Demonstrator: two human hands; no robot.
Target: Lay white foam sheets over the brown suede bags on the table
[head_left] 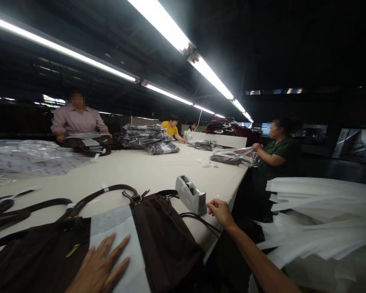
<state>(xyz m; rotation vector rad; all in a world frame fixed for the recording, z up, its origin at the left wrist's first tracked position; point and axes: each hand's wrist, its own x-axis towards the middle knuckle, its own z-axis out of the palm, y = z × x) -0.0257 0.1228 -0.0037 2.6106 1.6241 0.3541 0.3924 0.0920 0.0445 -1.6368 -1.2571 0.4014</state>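
A dark brown handbag (pixel 164 236) lies on the near part of the table, its handles stretched out away from me. Across its middle runs a strip of white tissue paper (pixel 116 224). My left hand (pixel 102 262) rests flat on this paper with the fingers spread. At the table's right edge stands a grey tape dispenser (pixel 190 195). My right hand (pixel 219 211) is at its front end, thumb and forefinger pinched together. Whatever the pinch holds is too small to make out.
More bag handles (pixel 6 209) lie at the left, below a heap of clear plastic bags (pixel 33 156). Plastic-wrapped bags (pixel 146 136) are piled farther along the table (pixel 152 171). White sheets (pixel 323 219) are stacked at right. Several people work around the table, one handling a plastic-wrapped bag (pixel 228 156).
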